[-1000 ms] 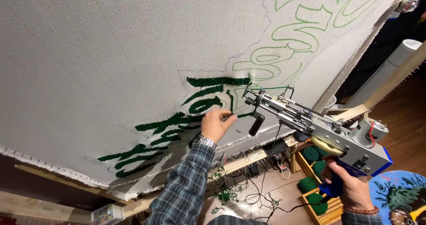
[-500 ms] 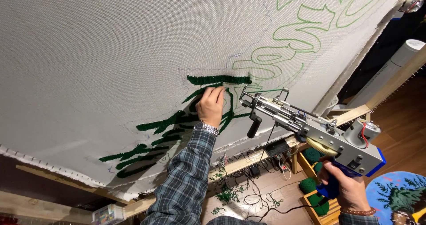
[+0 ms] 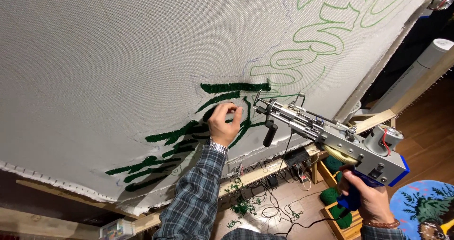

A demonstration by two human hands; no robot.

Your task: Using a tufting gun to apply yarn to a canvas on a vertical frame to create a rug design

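A large off-white cloth (image 3: 118,55) is stretched on a wooden frame, with dark green tufted strokes (image 3: 175,136) and light green outlines (image 3: 326,27) drawn on it. My left hand (image 3: 223,124), in a plaid sleeve with a wristwatch, pinches at the cloth by the tufted yarn, fingers closed together. My right hand (image 3: 366,202) grips the blue handle of a grey tufting gun (image 3: 331,136). The gun's needle end points at the cloth just right of my left hand, not touching it as far as I can see.
The wooden frame bar (image 3: 265,171) runs under the cloth. Black cables and green yarn scraps (image 3: 246,204) lie on the wood floor. A wooden crate with green yarn balls (image 3: 336,214) stands low right, beside a round tufted rug (image 3: 425,211). A white tall cylinder (image 3: 416,69) stands behind.
My left hand has risen from below the strokes to the tufted yarn and now pinches there. The gun has drifted slightly left and down, still held in my right hand.
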